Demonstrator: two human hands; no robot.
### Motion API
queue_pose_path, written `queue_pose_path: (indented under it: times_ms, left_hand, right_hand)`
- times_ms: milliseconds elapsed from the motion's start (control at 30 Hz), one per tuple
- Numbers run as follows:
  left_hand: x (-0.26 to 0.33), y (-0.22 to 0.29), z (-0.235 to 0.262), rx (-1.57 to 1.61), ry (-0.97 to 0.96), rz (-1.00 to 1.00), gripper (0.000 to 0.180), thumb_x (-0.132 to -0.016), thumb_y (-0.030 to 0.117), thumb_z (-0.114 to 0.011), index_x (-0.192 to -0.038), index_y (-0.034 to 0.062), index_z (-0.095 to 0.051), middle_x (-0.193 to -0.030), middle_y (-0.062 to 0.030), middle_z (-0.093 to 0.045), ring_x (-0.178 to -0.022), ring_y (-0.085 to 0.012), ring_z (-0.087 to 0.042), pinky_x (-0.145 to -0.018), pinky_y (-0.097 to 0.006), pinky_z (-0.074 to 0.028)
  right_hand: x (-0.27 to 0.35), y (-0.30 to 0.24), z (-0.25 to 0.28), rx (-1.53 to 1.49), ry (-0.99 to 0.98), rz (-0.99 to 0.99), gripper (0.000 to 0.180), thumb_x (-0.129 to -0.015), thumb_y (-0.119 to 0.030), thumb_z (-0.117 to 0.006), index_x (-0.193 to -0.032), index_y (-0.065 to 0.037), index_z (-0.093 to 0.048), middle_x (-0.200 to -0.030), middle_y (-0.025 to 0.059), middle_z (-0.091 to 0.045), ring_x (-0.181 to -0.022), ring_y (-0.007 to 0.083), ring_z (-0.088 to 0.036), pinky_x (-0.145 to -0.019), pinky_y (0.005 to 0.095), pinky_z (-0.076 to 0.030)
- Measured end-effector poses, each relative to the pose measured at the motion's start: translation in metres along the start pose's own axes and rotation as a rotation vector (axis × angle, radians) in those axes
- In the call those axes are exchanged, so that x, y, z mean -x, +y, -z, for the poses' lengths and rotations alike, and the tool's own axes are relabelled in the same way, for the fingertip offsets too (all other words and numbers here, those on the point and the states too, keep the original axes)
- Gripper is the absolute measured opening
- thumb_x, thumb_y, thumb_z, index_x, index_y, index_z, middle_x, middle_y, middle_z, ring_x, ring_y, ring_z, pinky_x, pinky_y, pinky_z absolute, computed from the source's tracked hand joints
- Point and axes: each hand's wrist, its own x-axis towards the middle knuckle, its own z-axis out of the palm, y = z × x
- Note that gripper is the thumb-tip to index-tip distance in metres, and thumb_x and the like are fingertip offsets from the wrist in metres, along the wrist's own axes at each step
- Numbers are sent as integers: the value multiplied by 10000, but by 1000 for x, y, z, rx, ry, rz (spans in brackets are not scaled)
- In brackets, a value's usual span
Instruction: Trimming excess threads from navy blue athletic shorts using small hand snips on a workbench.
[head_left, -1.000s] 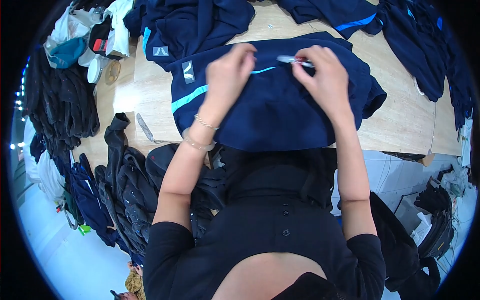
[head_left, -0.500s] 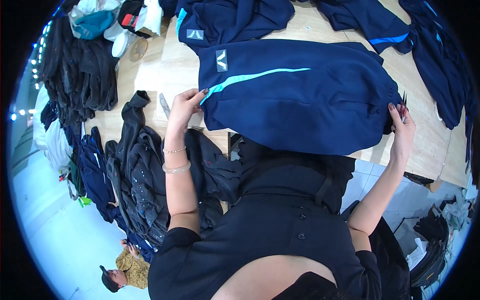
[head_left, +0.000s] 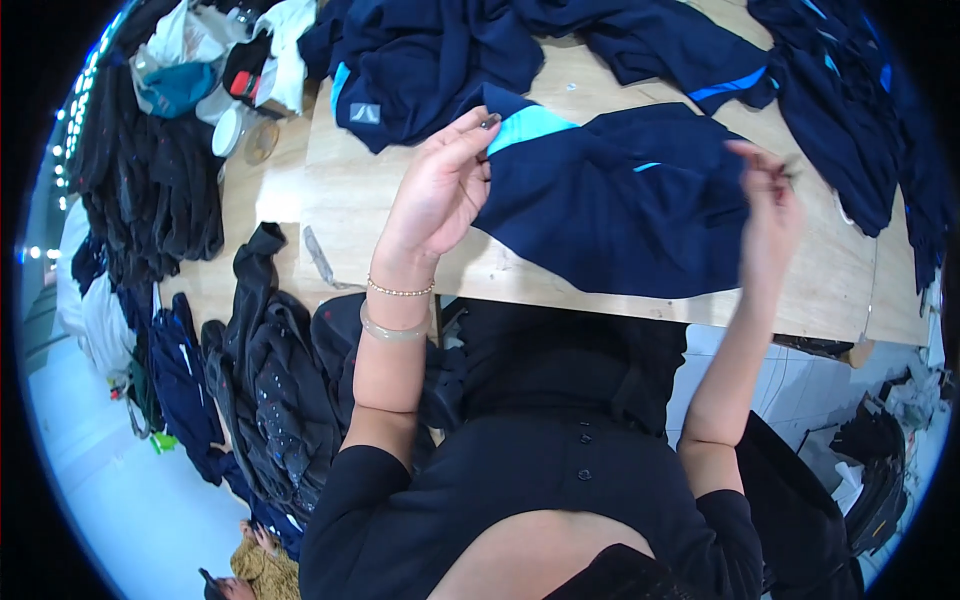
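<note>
Left hand is raised over the bench, fingers loosely curled, fingertips pinching the left edge of the navy garment right by its light blue stripe. Right hand is up at 3 o'clock of the garment, fingers pinched on its right edge; the hand is blurred, and a thin dark thing may stick out of the fingers, cannot tell what.

The garment sits mid-bench, partly lifted and bunched between both hands, its lower hem near the bench's front edge at 6 o'clock.

Bare wood shows at 9 o'clock of the left hand and along the front edge at 5 o'clock. A small grey tool lies on the bare wood at 8 o'clock of the left hand.

More navy clothes are piled at 12 o'clock, others spread at 2 o'clock over the right end of the bench. Dark clothes hang off the bench's left side at 8 o'clock. A heap of bags and cups sits at 10 o'clock; contents not clear.
</note>
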Motion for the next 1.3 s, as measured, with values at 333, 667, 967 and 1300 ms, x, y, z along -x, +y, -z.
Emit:
queue_pose_path:
  times_ms: [333,667,967,1300]
  left_hand:
    - [-6,-10,-43,-123,-92,108,217,-978,123,-552,-1161,11,-586,-946,26,-599,-741,-14,-503,-675,-151,-436]
    - [-23,-21,-1,-1591,-248,-312,313,-740,167,-777,-921,-69,-679,-737,-188,-659,-609,-272,-608,-643,-313,-493]
    - [-43,-16,8,-975,-281,-91,188,-839,62,-726,-968,26,-594,-878,-22,-648,-819,-71,-583,-750,-197,-471]
    - [-45,-26,-8,-645,-210,-46,267,-873,27,-670,-1113,11,-554,-949,-87,-708,-879,-99,-649,-814,-228,-507]
  right_hand:
    - [16,-52,-91,180,-275,540,273,-722,-10,-732,-981,-70,-670,-801,80,-549,-756,256,-562,-647,318,-457]
    - [-19,-36,18,-105,335,87,78,-959,-134,-596,-976,-60,-615,-808,-35,-559,-667,28,-455,-581,187,-361]
    - [-11,8,76,-168,385,-181,62,-938,-103,-606,-958,-47,-589,-668,-49,-508,-545,16,-401,-504,180,-303]
    - [-4,23,87,-240,346,-334,91,-941,-85,-587,-1007,-24,-602,-706,-33,-529,-562,33,-427,-514,184,-320]
